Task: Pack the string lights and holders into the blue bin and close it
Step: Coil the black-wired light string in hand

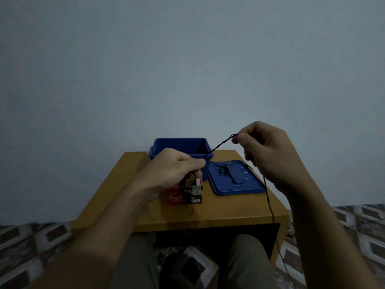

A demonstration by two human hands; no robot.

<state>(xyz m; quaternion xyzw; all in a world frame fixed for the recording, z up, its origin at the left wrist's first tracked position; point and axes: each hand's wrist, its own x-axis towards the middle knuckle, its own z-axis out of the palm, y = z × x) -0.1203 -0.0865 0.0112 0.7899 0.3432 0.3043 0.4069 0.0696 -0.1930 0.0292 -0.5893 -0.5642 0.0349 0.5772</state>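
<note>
Left grip [175, 167] clenched on the dark string lights [220, 143] just above a small printed box [183, 195] on the worktop [208, 213], right grip [268, 151] pinching the same strand higher up, likely held taut to gather slack before packing. Blue bin [177, 146] open at the back, lid [235, 184] flat beside it with a small dark piece [224, 170] on top, can't identify. Strand's tail hangs off the front edge and could snag; that piece must leave the lid before closing.

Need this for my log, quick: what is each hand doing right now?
Left hand: closed, pinching the string light wire.
Right hand: closed, raised, pinching the same wire further along.
</note>
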